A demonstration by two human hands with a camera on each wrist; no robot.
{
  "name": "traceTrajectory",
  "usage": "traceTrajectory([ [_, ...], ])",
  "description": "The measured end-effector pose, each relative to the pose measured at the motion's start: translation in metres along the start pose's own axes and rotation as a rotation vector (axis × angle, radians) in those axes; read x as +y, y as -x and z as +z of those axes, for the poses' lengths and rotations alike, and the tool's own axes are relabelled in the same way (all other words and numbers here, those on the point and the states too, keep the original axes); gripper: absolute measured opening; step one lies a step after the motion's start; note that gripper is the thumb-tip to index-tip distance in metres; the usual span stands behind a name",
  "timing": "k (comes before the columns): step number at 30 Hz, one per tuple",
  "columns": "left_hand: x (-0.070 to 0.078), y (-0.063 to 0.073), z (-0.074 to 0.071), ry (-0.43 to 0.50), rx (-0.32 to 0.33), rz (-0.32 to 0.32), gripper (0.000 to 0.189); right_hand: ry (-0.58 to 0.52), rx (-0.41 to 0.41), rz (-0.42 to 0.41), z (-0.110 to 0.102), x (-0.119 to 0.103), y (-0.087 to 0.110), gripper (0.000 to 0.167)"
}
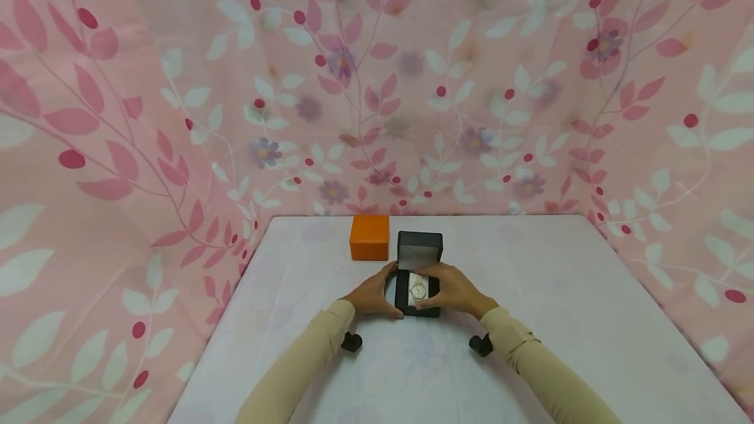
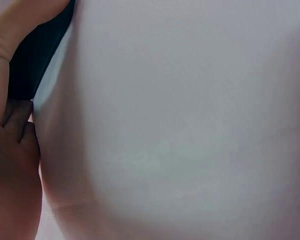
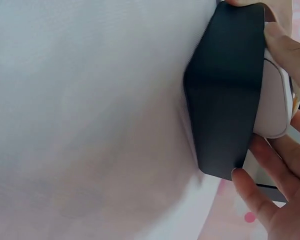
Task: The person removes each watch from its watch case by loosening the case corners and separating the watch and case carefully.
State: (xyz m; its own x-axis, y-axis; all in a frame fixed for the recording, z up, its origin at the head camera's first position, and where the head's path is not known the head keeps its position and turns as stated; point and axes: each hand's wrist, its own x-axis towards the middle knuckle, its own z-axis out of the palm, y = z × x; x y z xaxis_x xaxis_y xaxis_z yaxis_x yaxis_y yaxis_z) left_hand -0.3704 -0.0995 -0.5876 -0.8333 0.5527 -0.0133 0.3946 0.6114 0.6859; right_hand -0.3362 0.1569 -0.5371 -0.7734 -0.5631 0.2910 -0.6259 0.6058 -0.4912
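A black watch box [image 1: 419,241] stands on the table with its lid raised at the back. Inside it lies a wristwatch [image 1: 418,291] with a round face and pale strap, wrapped around a white cushion [image 3: 271,102]. My left hand [image 1: 372,293] grips the box's left side, thumb at the front corner and fingers toward the back. My right hand [image 1: 458,290] reaches over the box's right side and holds the cushion with the watch between thumb and fingers. In the right wrist view, the cushion sticks up above the box's front wall, and one fingertip touches the box edge.
An orange box [image 1: 370,247], closed, sits behind and left of the black box. The white-covered table [image 1: 530,280] meets pink floral curtains [image 1: 377,84] at the back and sides. Small black devices [image 1: 351,342] hang beneath both wrists.
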Motion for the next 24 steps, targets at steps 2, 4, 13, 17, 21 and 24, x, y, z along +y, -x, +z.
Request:
traceTrajectory([
  [2, 0.002, 0.000, 0.000, -0.003, -0.001, -0.002, 0.134, 0.010, 0.012, -0.028, -0.002, -0.002, 0.001, 0.074],
  [4, 0.004, 0.001, 0.000, -0.004, 0.000, -0.003, 0.132, 0.025, 0.016, -0.050, -0.002, -0.003, 0.001, 0.074],
  [13, 0.016, 0.014, -0.015, -0.020, -0.024, -0.026, 0.129, 0.028, 0.065, -0.105, 0.008, -0.009, 0.001, 0.071],
  [17, 0.020, 0.018, -0.025, -0.019, 0.049, -0.005, 0.124, -0.037, 0.120, -0.133, 0.008, -0.012, -0.002, 0.070],
  [21, 0.022, 0.018, -0.028, -0.015, 0.202, 0.121, 0.103, -0.096, 0.177, -0.152, 0.003, -0.016, -0.005, 0.071],
  [24, 0.026, 0.017, -0.028, -0.007, 0.248, 0.247, 0.077, -0.103, 0.199, -0.157, 0.000, -0.018, -0.005, 0.071],
])
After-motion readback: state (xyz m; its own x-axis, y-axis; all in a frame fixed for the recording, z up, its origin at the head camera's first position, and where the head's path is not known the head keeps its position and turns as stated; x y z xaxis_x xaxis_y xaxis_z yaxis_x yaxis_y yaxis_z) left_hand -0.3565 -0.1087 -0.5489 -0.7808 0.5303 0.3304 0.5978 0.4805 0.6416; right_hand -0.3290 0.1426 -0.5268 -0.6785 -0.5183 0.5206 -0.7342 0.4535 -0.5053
